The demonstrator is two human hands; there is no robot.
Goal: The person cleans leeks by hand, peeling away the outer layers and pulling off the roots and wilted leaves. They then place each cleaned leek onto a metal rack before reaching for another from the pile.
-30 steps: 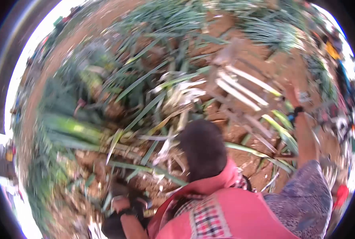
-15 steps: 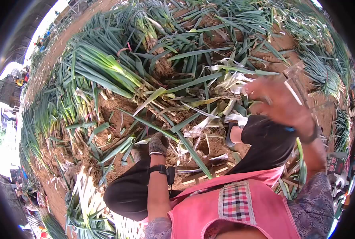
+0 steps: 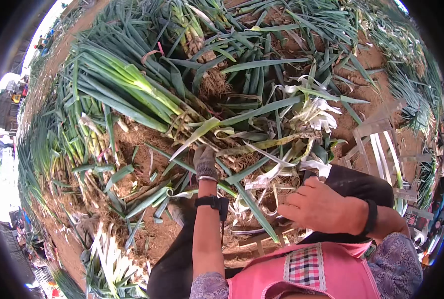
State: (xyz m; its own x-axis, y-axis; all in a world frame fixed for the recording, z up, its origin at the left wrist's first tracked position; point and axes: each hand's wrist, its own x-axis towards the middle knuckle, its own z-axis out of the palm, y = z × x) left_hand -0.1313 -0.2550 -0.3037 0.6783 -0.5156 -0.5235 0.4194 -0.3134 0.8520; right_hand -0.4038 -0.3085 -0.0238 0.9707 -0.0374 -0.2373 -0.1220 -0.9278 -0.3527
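My left hand point(image 3: 205, 163), in a grey work glove, reaches down to the root ends of a large bundle of green onions point(image 3: 142, 84). Its fingertips are hidden among the stalks and dry leaves, so I cannot tell whether they grip one. The bundle lies on the soil with its green tops pointing to the upper left. My right hand point(image 3: 316, 205) is bare and hovers over my right leg, fingers loosely bent and somewhat apart, with nothing visible in them. Peeled pale leaves point(image 3: 316, 114) lie in a heap beyond it. A long green leaf point(image 3: 254, 209) slants between my hands.
More green onions with muddy roots point(image 3: 214, 82) lie ahead, and others stand in rows at left. Stripped white stalks point(image 3: 107, 259) are piled at lower left. A wooden frame point(image 3: 381, 124) stands at right with pale strips across it. A slatted wooden piece point(image 3: 262, 241) is below me.
My left hand has moved forward to the bundle's root ends. My right hand has come down and inward from the right, beside the wooden frame, to above my leg. The view has shifted slightly.
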